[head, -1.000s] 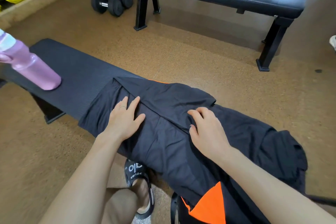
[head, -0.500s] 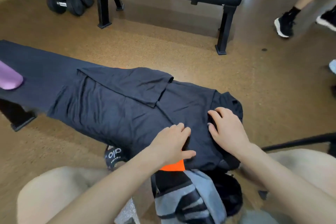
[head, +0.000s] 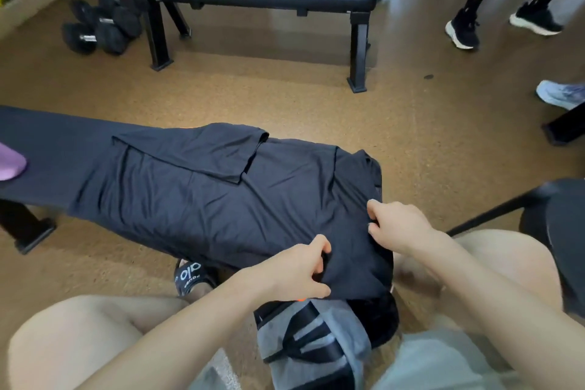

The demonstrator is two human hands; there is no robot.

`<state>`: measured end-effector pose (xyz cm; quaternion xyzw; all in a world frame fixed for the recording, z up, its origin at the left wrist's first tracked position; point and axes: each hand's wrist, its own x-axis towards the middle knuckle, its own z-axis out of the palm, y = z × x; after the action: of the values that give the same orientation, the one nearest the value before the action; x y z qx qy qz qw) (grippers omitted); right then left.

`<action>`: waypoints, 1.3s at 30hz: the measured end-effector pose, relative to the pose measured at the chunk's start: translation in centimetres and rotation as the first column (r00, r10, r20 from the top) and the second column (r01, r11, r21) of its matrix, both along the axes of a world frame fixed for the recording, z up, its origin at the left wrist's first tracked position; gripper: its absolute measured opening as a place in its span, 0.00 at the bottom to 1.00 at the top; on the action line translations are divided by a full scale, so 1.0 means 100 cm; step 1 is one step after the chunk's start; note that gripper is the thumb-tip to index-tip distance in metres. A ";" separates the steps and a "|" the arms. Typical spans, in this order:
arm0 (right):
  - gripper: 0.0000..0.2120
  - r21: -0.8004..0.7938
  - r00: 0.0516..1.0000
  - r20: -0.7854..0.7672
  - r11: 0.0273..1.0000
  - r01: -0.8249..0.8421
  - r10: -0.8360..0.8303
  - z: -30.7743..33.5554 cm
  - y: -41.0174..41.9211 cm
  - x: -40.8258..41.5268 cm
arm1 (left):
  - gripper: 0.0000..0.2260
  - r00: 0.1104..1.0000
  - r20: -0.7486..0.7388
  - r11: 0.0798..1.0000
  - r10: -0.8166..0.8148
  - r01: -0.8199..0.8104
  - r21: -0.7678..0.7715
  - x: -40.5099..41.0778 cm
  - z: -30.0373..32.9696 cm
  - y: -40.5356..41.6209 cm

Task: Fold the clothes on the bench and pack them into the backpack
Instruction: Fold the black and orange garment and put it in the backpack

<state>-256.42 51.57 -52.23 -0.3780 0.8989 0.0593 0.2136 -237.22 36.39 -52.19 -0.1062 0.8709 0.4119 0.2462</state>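
Both hands have gone from lying flat to pinching. Left hand point(head: 296, 269) and right hand point(head: 397, 225) are gripping the dark shirt's point(head: 202, 193) near right end on the bench point(head: 47, 133).

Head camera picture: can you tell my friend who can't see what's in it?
Two hands, the left hand and right hand, pinch the near end of a dark shirt spread along a black bench. A grey backpack sits below between the person's knees, and dumbbells lie on the floor behind.
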 end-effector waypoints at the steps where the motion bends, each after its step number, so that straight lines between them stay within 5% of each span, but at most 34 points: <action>1: 0.06 0.032 0.997 0.063 0.999 0.036 -0.038 0.002 0.002 -0.001 | 0.21 1.000 0.023 1.000 -0.001 0.001 0.024 0.001 -0.002 0.002; 4: 0.11 -0.115 0.986 0.102 0.983 0.144 -0.132 -0.002 -0.002 -0.002 | 0.19 0.999 -0.033 1.000 0.017 -0.018 -0.025 -0.005 -0.007 0.002; 9: 0.30 -0.376 0.886 0.239 0.803 0.463 -0.398 -0.018 -0.031 -0.013 | 0.22 0.896 -0.413 0.872 -0.162 -0.066 -0.485 -0.027 -0.015 -0.014; 12: 0.28 -0.432 0.805 0.276 0.680 0.592 -0.526 -0.029 -0.042 -0.030 | 0.34 0.947 -0.260 0.775 -0.190 -0.018 -0.632 -0.041 -0.020 -0.023; 15: 0.25 -0.421 0.736 0.400 0.604 0.677 -0.546 -0.030 -0.046 -0.042 | 0.37 0.984 -0.133 0.794 -0.118 0.013 -0.608 -0.051 -0.025 -0.023; 20: 0.09 -0.454 0.731 0.516 0.581 0.676 -0.447 -0.022 -0.056 -0.053 | 0.34 0.960 -0.266 0.804 -0.091 -0.087 -0.588 -0.068 -0.025 -0.009; 24: 0.02 -0.344 0.400 0.844 0.212 0.915 -0.357 -0.003 -0.051 -0.068 | 0.41 0.977 -0.176 0.815 -0.124 -0.001 -0.579 -0.075 -0.033 -0.006; 26: 0.12 -0.176 0.197 0.952 0.108 0.978 -0.235 -0.002 -0.036 -0.073 | 0.42 0.978 -0.168 0.816 -0.124 0.005 -0.578 -0.075 -0.035 -0.009; 28: 0.18 -0.053 0.068 0.989 0.117 0.992 -0.130 -0.004 -0.021 -0.076 | 0.42 0.971 -0.209 0.829 -0.117 -0.021 -0.559 -0.075 -0.034 -0.011; 31: 0.06 0.060 -0.054 0.998 0.206 0.977 -0.035 -0.007 -0.014 -0.076 | 0.43 0.960 -0.254 0.841 -0.122 -0.036 -0.540 -0.073 -0.033 -0.015; 34: 0.03 0.021 -0.004 0.998 0.249 0.968 -0.067 -0.005 -0.028 -0.075 | 0.43 0.947 -0.200 0.783 -0.251 0.077 -0.617 -0.067 -0.037 -0.016; 39: 0.18 -0.239 0.295 0.896 0.200 0.950 -0.332 -0.015 -0.060 -0.082 | 0.40 0.936 -0.078 0.712 -0.344 0.206 -0.671 -0.056 -0.040 -0.014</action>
<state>-264.62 45.55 -53.72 0.0508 0.7390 -0.5789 0.3407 -242.84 34.99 -56.24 -0.0124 0.9851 0.0489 0.1647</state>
